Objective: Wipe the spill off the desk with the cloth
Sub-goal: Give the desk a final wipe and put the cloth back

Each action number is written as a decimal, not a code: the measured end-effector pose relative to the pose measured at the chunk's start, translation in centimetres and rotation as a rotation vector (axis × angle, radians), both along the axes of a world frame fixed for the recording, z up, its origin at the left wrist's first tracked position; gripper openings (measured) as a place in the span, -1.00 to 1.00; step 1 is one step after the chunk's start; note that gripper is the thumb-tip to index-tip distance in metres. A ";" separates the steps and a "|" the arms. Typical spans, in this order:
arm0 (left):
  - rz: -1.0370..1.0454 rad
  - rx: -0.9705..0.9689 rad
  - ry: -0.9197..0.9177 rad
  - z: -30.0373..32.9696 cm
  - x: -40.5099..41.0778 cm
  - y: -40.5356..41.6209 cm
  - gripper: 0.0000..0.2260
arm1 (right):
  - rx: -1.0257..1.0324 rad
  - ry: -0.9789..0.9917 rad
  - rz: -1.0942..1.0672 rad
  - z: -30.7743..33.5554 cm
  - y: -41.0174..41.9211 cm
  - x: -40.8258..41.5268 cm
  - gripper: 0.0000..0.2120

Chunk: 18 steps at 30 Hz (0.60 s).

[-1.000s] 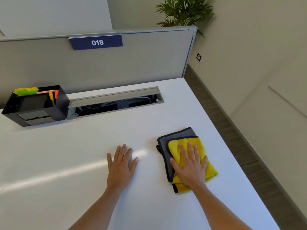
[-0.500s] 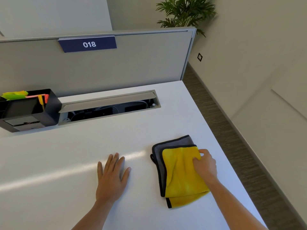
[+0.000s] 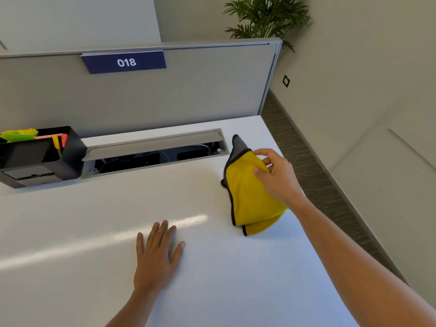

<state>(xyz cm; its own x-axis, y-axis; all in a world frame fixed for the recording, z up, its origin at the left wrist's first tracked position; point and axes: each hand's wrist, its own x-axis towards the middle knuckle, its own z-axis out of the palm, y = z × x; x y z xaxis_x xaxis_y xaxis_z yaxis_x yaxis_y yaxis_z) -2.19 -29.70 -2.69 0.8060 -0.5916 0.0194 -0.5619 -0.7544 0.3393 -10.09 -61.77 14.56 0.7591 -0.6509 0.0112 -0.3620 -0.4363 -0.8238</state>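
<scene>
A yellow cloth with a grey back and dark edging (image 3: 251, 197) hangs in my right hand (image 3: 277, 177), pinched at its upper part and lifted over the right side of the white desk (image 3: 94, 220). Its lower folded end is close to the desk surface; I cannot tell whether it touches. My left hand (image 3: 157, 258) lies flat on the desk, palm down, fingers spread, left of the cloth. No spill shows on the desk, only a bright streak of reflected light.
A black desk organiser (image 3: 40, 156) with coloured notes stands at the back left. Beside it an open cable trough (image 3: 153, 153) runs along the grey partition (image 3: 188, 90) labelled 018. The desk's right edge drops to a brown floor (image 3: 313, 166). A plant (image 3: 266, 17) stands behind the partition.
My right hand went from pressing flat on the cloth to gripping its far edge, then lifted it off the desk and away from me. My left hand stayed flat.
</scene>
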 end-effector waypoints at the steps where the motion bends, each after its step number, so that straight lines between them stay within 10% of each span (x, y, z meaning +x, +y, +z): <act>1: 0.000 0.000 -0.002 -0.1 0.0 0.0 -0.43 | -0.029 0.005 0.027 0.6 -0.1 0.8 -0.68; 10: -0.001 -0.004 -0.033 -0.3 0.1 0.1 -0.46 | -0.010 -0.111 -0.044 0.9 -6.1 4.4 -0.71; 18: 0.000 -0.011 -0.050 -0.4 0.0 0.0 -0.49 | -0.274 0.462 -0.149 -9.3 -8.4 0.9 -0.38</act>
<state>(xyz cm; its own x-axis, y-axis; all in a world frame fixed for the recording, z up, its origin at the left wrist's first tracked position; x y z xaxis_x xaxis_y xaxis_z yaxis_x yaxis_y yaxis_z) -2.14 -29.66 -3.08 0.8038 -0.5912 0.0665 -0.5785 -0.7506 0.3192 -9.16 -70.21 5.24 0.6255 -0.7714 -0.1173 -0.7327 -0.5291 -0.4280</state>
